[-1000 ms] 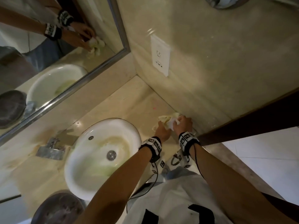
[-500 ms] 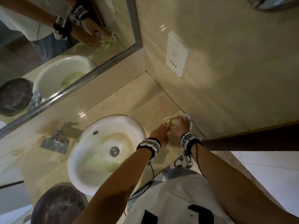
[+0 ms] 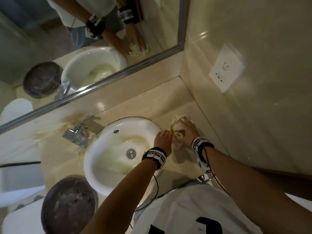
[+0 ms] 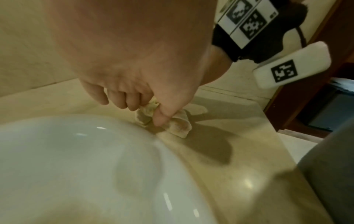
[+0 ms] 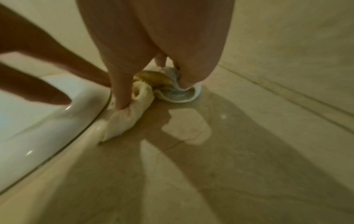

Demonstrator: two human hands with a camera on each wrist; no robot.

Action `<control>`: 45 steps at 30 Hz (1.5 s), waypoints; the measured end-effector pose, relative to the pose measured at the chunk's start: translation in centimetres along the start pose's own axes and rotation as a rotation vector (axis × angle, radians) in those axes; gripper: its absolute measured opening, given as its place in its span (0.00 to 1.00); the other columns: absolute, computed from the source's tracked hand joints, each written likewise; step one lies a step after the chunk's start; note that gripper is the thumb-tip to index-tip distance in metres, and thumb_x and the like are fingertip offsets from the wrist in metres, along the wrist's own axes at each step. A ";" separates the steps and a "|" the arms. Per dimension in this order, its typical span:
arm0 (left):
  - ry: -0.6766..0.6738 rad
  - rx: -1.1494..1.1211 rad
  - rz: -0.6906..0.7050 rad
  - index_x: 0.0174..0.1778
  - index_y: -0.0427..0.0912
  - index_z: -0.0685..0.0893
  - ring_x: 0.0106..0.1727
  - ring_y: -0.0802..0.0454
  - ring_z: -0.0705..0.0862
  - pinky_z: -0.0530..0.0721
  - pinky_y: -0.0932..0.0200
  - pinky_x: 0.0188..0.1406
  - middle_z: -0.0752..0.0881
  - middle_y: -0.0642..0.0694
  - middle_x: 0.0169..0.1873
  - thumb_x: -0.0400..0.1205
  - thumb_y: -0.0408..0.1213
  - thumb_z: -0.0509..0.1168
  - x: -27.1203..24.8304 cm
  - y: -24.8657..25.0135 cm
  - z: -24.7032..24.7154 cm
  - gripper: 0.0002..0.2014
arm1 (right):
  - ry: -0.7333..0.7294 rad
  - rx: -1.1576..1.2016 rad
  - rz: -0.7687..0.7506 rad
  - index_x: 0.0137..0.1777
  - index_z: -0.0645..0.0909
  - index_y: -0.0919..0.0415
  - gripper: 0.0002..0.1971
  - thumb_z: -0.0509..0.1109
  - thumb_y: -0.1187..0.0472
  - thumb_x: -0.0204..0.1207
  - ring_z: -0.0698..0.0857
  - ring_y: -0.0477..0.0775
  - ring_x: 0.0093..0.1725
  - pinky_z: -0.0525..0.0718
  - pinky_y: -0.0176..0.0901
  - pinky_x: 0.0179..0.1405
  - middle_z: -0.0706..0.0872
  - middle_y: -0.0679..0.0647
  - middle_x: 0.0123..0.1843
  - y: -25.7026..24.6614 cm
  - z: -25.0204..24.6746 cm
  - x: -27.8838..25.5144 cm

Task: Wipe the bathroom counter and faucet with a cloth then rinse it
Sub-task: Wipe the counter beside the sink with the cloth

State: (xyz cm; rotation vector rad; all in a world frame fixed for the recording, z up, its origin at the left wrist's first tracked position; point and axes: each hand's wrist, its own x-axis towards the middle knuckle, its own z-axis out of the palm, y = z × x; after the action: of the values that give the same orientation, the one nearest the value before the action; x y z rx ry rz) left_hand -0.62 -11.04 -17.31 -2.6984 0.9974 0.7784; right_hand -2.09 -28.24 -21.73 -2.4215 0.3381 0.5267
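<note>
Cloth (image 3: 177,131) sits bunched in right fingers (image 3: 184,121), left fingers (image 3: 166,132) touching its edge.

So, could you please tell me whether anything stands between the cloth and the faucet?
Nothing visible blocks it. Only the open sink basin lies between the cloth on the counter and the faucet across it.
</note>
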 end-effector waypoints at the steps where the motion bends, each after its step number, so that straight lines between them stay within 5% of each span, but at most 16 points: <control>1: 0.006 0.001 -0.015 0.89 0.40 0.47 0.88 0.47 0.53 0.55 0.49 0.86 0.57 0.44 0.87 0.85 0.40 0.59 -0.1 -0.8 0.0 0.38 | 0.014 -0.011 -0.010 0.86 0.57 0.49 0.49 0.80 0.42 0.70 0.49 0.61 0.87 0.62 0.58 0.84 0.47 0.53 0.89 -0.6 0.9 0.5; 4: 0.037 -0.006 -0.035 0.89 0.43 0.48 0.88 0.47 0.53 0.57 0.49 0.85 0.54 0.44 0.88 0.85 0.39 0.59 -0.5 -2.9 -0.1 0.37 | 0.092 -0.075 0.035 0.86 0.51 0.47 0.53 0.79 0.40 0.67 0.44 0.64 0.86 0.67 0.62 0.81 0.40 0.53 0.88 -2.5 3.1 1.4; 7: 0.082 -0.029 -0.031 0.89 0.46 0.50 0.88 0.45 0.49 0.56 0.47 0.85 0.47 0.45 0.89 0.85 0.38 0.56 -0.7 -4.4 -0.2 0.36 | 0.168 -0.140 0.051 0.88 0.50 0.56 0.51 0.76 0.41 0.72 0.38 0.59 0.85 0.53 0.61 0.85 0.39 0.60 0.88 -4.1 4.4 1.6; 10: 0.104 -0.044 -0.005 0.89 0.46 0.52 0.89 0.46 0.48 0.56 0.47 0.85 0.46 0.47 0.89 0.85 0.37 0.55 -0.7 -5.6 -0.3 0.34 | 0.229 -0.183 0.022 0.87 0.54 0.60 0.46 0.72 0.44 0.77 0.42 0.63 0.87 0.48 0.58 0.84 0.44 0.64 0.89 -5.5 3.9 2.6; 16: 0.065 -0.090 -0.034 0.89 0.45 0.45 0.88 0.49 0.49 0.57 0.49 0.85 0.48 0.48 0.89 0.84 0.37 0.57 0.8 -7.9 -0.6 0.38 | 0.065 -0.258 -0.106 0.88 0.44 0.45 0.44 0.64 0.40 0.77 0.41 0.63 0.88 0.51 0.64 0.85 0.36 0.56 0.89 -8.0 2.4 9.3; 19: 0.068 -0.137 -0.061 0.89 0.44 0.45 0.88 0.49 0.49 0.56 0.50 0.85 0.47 0.47 0.89 0.83 0.36 0.57 2.1 -9.0 -1.5 0.39 | -0.065 -0.338 -0.160 0.89 0.38 0.46 0.42 0.59 0.41 0.83 0.37 0.62 0.88 0.52 0.62 0.86 0.31 0.57 0.89 -10.4 1.0 12.4; 22: 0.071 -0.208 -0.101 0.89 0.42 0.46 0.88 0.50 0.50 0.56 0.51 0.85 0.47 0.47 0.89 0.83 0.34 0.57 2.9 -10.2 -2.1 0.39 | -0.081 -0.371 -0.187 0.88 0.45 0.47 0.37 0.59 0.46 0.83 0.45 0.66 0.88 0.59 0.62 0.84 0.39 0.61 0.89 -12.0 1.6 14.1; 26: 0.062 -0.274 -0.114 0.89 0.42 0.44 0.88 0.50 0.49 0.57 0.51 0.85 0.46 0.46 0.89 0.83 0.33 0.58 3.4 -11.0 -2.6 0.40 | 0.020 -0.314 -0.172 0.82 0.60 0.51 0.30 0.54 0.54 0.78 0.64 0.67 0.82 0.71 0.60 0.77 0.60 0.62 0.85 -13.0 2.5 14.4; 30: 0.109 -0.278 -0.087 0.89 0.44 0.44 0.88 0.51 0.50 0.60 0.52 0.84 0.45 0.48 0.89 0.81 0.31 0.59 3.1 -10.4 -3.0 0.42 | 0.106 -0.185 -0.189 0.77 0.68 0.60 0.26 0.66 0.58 0.80 0.67 0.63 0.79 0.74 0.55 0.74 0.69 0.61 0.80 -12.6 1.1 13.4; 37: 0.170 -0.208 0.051 0.89 0.48 0.46 0.88 0.48 0.51 0.60 0.50 0.83 0.47 0.50 0.89 0.78 0.27 0.60 3.3 -7.5 -5.7 0.45 | 0.340 0.028 -0.128 0.75 0.68 0.64 0.25 0.68 0.67 0.79 0.67 0.63 0.79 0.82 0.56 0.63 0.65 0.63 0.80 -8.6 -1.9 10.2; 45: 0.104 -0.042 0.243 0.89 0.49 0.45 0.87 0.45 0.55 0.65 0.48 0.81 0.46 0.50 0.89 0.80 0.29 0.62 5.0 -1.0 -8.0 0.45 | 0.651 0.081 0.103 0.73 0.68 0.64 0.28 0.72 0.70 0.75 0.68 0.64 0.79 0.80 0.57 0.71 0.63 0.65 0.82 -2.1 -2.7 4.8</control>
State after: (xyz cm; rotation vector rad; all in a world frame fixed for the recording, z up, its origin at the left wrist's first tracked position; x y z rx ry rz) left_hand 6.57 -15.59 -13.14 -2.7097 1.3674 0.7106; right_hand 3.67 -28.84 -20.86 -2.4461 0.7396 -0.2507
